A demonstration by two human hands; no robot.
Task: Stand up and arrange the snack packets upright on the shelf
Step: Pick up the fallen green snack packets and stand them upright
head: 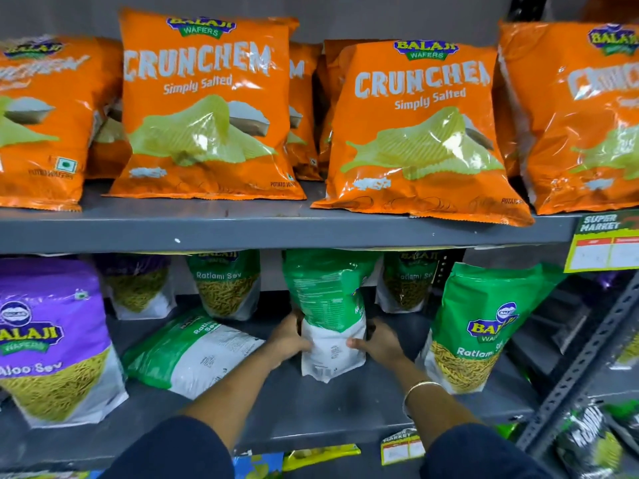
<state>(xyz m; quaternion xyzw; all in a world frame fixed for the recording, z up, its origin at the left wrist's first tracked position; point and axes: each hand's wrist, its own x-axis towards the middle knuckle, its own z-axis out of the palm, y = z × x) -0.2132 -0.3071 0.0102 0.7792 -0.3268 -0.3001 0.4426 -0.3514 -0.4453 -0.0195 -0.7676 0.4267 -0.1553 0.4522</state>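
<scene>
A green and white Ratlami Sev packet [328, 305] stands upright in the middle of the lower grey shelf [311, 409], its back side facing me. My left hand [287, 340] grips its lower left edge and my right hand [377, 342] grips its lower right edge. Left of it, another green packet [186, 354] lies flat on the shelf, back side up. An upright green Ratlami Sev packet [480, 326] stands to the right. More upright green packets [226, 285] stand behind.
A purple Aloo Sev packet [52, 340] stands at the lower left. Orange Crunchem packets [207, 108] line the upper shelf [276, 229]. A price tag [605, 243] hangs at the right. A slotted metal upright [581, 361] frames the right side.
</scene>
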